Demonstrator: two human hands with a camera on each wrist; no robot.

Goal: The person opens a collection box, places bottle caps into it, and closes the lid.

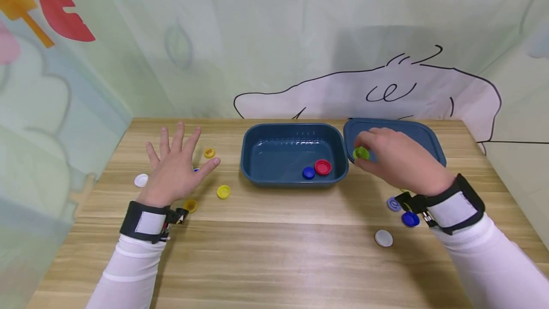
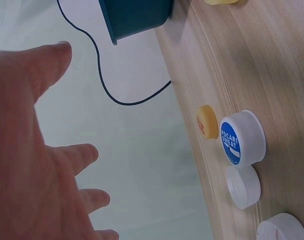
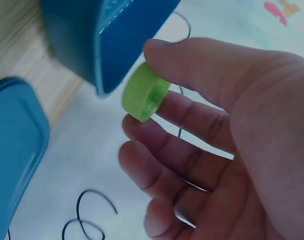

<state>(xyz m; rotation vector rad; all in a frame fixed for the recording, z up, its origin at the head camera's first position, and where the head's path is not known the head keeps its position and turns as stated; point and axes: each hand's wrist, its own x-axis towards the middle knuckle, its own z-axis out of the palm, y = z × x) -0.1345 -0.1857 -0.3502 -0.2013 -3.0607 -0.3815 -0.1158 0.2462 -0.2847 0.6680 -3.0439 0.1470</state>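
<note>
My right hand (image 1: 396, 159) pinches a green bottle cap (image 3: 144, 93) between thumb and fingers, just right of the blue container (image 1: 274, 182) and over the near left part of its lid. A red bottle cap (image 1: 323, 167) and a small blue bottle cap (image 1: 308, 172) lie inside the container. On the left, my left hand (image 1: 175, 173) hovers above the table with fingers spread, holding nothing. Below it in the left wrist view are a white Pocari Sweat cap (image 2: 244, 137), an orange cap (image 2: 207, 122) and other white caps (image 2: 243, 186).
The flat blue lid (image 1: 413, 132) lies right of the container. Near my right wrist are a dark blue cap (image 1: 410, 219), a light blue cap (image 1: 393, 203) and a white cap (image 1: 383, 238). A yellow cap (image 1: 223, 191) sits between my left hand and the container. Printed cloth (image 1: 274, 51) hangs behind.
</note>
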